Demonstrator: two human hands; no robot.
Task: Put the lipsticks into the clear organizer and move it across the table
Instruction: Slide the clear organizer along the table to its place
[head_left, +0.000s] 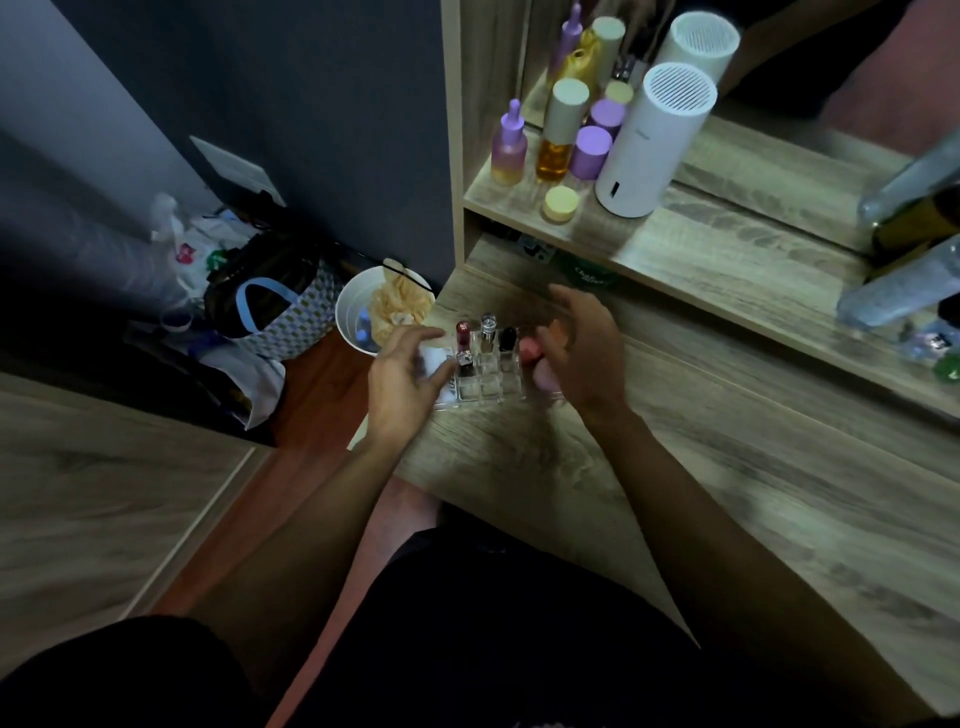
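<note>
hands flank the clear organizer (485, 376) — left hand (402, 376) and right hand (584, 353) spread, gripping nothing.

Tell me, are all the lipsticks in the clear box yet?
Three lipsticks already stand in the clear organizer. The left hand and right hand are open at its sides, not clearly gripping. Pink things sit by the right hand, too blurry to name. Moving it is left.

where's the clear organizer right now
In the head view the clear organizer sits on the wooden table near its left edge, between the left hand and the right hand, with lipsticks standing upright in it.
</note>
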